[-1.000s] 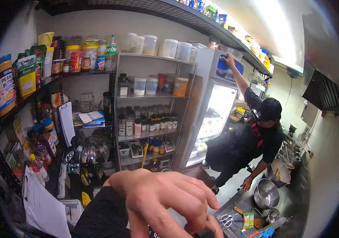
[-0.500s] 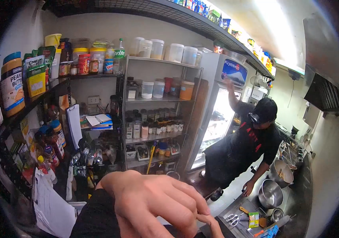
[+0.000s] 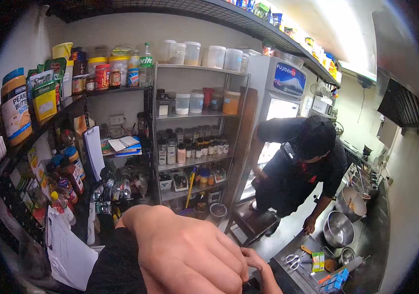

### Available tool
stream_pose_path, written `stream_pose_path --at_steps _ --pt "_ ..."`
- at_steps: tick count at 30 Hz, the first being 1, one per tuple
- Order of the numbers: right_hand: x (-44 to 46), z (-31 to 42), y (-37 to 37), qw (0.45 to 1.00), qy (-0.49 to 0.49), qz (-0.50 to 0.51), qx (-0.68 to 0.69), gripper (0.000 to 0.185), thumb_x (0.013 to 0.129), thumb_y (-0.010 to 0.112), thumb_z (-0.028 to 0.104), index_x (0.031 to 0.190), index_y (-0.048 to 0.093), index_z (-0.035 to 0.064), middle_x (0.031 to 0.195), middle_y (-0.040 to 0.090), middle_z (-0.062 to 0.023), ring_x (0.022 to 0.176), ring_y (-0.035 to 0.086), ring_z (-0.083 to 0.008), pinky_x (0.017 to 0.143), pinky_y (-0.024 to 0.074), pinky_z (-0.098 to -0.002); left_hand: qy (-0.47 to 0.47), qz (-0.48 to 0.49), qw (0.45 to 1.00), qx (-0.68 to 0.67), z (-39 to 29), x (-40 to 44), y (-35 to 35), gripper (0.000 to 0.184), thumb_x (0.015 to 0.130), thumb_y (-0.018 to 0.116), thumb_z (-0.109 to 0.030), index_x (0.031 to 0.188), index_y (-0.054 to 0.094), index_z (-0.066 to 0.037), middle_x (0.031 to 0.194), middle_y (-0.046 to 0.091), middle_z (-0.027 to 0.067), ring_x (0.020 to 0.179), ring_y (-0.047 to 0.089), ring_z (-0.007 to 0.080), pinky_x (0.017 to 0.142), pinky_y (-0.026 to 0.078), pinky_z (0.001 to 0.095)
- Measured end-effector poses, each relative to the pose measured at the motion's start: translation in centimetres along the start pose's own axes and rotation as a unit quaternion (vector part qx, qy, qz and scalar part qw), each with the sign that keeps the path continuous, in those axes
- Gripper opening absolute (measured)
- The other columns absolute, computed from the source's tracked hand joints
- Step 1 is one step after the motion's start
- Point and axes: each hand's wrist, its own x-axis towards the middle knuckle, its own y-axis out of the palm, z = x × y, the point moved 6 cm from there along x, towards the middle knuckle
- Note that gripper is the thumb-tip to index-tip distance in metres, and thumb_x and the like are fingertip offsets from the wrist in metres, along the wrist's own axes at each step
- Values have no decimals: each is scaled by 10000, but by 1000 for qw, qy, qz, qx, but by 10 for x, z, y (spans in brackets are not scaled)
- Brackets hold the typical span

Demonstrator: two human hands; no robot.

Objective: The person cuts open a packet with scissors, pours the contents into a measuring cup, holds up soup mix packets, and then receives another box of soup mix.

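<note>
My left hand (image 3: 187, 252) fills the bottom centre, back up, coming from a black sleeve at the lower left. Its fingers are curled and pressed together, and whatever is under them is hidden. Just right of its knuckles, partly behind them, my right hand (image 3: 256, 262) shows with bent fingers; its tips and anything between them cannot be seen. Both hands are close together, above dark clothing.
A person (image 3: 302, 161) in black leans beside a lit fridge (image 3: 263, 88), one hand on the steel counter (image 3: 288, 252). Metal bowls (image 3: 339, 229), scissors (image 3: 293, 261) and packets lie there. A dark stool (image 3: 253, 221), shelving (image 3: 199, 116) and a clipboard (image 3: 94, 152) are also around.
The other person's raised arm has come down from the fridge top, and their head is bent lower. My left hand's fingers have curled in tighter. More of my right hand shows.
</note>
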Motion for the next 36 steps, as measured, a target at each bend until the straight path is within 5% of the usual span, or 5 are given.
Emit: stream_pose_path --at_steps 13,16,18,22,36 --pt "-19 46 13 999 36 2 -10 339 910 570 254 1146 574 10 870 650 -57 686 615 -131 635 498 -258 56 -121 985 109 3 5 11 393 954 374 -279 687 442 1 747 502 133 634 539 310 598 487 378" --pt "-18 52 18 998 52 17 4 330 915 562 232 1144 567 -5 863 647 -69 693 613 -134 636 501 -263 106 -232 939 229 -14 -4 9 350 924 495 -337 1140 556 -69 665 543 39 548 540 134 579 484 238" --pt "-10 38 24 998 49 36 2 324 916 559 223 1142 565 -10 860 645 -72 698 611 -132 639 502 -264 65 -89 976 185 -26 -6 6 207 869 354 -92 663 369 -78 713 530 180 586 540 304 714 512 458" --pt "15 23 37 998 14 60 17 295 913 560 191 1097 581 -38 830 646 -74 724 602 -130 640 504 -263 14 -91 939 331 -38 -36 22 621 822 378 -682 656 404 -83 641 419 9 522 485 191 479 405 307" --pt "125 99 196 931 -91 353 11 313 913 554 202 1113 555 -39 872 662 -134 707 645 -177 642 517 -264 -273 -178 910 257 -62 -75 73 488 815 610 -524 670 476 -77 643 462 41 545 498 248 459 349 351"
